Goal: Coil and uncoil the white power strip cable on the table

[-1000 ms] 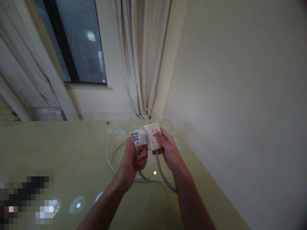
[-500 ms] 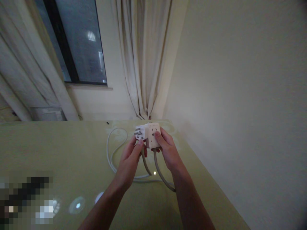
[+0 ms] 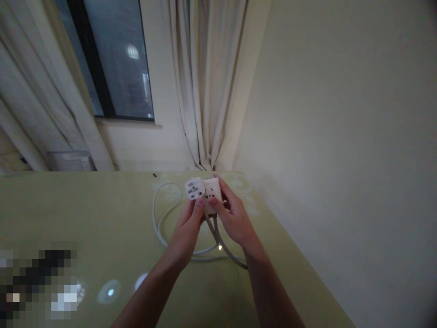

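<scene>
Plug (image 3: 195,188) sits at ten o'clock of the socket (image 3: 213,186), turned more toward the viewer than half a second ago and overlapping the socket's edge in view; the two seem held together but not joined. Left hand (image 3: 186,230) grips the plug from six o'clock; right hand (image 3: 236,219) holds the socket from four, thumb further across its slotted face than before. Both are over the table (image 3: 85,214), looped cord (image 3: 153,216) toward eight. The plug looks white and rounded, its pins foreshortened, their count unclear
</scene>
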`<act>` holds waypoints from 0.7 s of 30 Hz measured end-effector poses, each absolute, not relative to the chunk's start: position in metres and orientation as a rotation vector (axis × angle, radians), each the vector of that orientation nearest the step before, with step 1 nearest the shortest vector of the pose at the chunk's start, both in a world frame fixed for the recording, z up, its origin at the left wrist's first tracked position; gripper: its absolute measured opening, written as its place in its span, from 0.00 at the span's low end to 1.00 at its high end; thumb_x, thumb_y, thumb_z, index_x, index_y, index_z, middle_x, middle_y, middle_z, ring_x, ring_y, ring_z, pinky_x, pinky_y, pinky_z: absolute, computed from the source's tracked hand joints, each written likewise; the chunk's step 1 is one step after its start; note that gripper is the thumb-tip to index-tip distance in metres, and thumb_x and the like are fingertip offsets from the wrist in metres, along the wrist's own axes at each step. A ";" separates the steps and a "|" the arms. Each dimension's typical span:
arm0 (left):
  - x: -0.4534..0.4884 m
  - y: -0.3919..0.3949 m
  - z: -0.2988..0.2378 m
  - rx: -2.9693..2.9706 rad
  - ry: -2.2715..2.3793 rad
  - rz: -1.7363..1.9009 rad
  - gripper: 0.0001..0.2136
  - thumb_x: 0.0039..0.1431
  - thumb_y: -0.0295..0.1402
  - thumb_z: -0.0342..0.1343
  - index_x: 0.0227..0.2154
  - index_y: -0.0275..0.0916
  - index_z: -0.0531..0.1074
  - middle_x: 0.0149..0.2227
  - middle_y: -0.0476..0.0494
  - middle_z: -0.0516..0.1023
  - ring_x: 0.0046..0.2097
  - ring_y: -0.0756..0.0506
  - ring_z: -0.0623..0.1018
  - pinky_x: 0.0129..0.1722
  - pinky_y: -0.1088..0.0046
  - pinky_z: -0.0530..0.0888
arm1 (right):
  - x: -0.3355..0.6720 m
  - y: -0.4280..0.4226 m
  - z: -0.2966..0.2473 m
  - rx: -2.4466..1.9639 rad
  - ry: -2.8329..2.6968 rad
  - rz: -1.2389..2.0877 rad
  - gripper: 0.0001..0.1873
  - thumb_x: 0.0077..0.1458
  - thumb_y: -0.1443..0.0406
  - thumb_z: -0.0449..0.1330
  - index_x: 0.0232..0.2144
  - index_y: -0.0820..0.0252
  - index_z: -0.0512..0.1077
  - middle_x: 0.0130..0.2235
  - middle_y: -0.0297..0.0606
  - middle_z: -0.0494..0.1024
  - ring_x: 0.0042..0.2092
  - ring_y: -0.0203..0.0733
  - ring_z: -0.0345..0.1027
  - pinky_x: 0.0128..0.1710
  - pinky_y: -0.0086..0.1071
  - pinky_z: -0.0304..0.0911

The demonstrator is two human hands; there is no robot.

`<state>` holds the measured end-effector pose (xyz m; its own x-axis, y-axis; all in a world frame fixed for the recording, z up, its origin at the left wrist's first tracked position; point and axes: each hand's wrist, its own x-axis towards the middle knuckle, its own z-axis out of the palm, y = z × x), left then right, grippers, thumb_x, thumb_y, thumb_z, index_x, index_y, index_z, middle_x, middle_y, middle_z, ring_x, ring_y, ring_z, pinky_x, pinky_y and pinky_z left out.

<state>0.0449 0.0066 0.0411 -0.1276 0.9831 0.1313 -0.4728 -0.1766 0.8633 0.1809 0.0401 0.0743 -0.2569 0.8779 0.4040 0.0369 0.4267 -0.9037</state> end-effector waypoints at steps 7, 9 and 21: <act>0.043 0.008 0.055 0.780 0.796 1.636 0.23 0.56 0.49 0.72 0.48 0.40 0.79 0.53 0.38 0.84 0.51 0.40 0.83 0.50 0.63 0.82 | 0.180 0.030 0.077 -0.860 -1.745 0.933 0.42 0.63 0.54 0.69 0.75 0.43 0.59 0.70 0.44 0.69 0.61 0.53 0.70 0.53 0.42 0.72; 0.040 0.009 0.056 0.795 0.787 1.651 0.23 0.57 0.47 0.72 0.50 0.41 0.78 0.53 0.39 0.83 0.50 0.41 0.83 0.48 0.65 0.82 | 0.177 0.027 0.078 -0.883 -1.724 0.966 0.48 0.61 0.54 0.71 0.76 0.44 0.54 0.65 0.46 0.73 0.55 0.51 0.74 0.50 0.42 0.73; 0.035 -0.006 0.057 1.340 0.888 1.337 0.21 0.71 0.50 0.56 0.58 0.42 0.68 0.42 0.45 0.77 0.33 0.48 0.78 0.31 0.70 0.83 | 0.191 0.035 0.083 -0.700 -1.789 0.805 0.27 0.69 0.55 0.64 0.67 0.41 0.70 0.63 0.39 0.72 0.62 0.49 0.67 0.63 0.44 0.64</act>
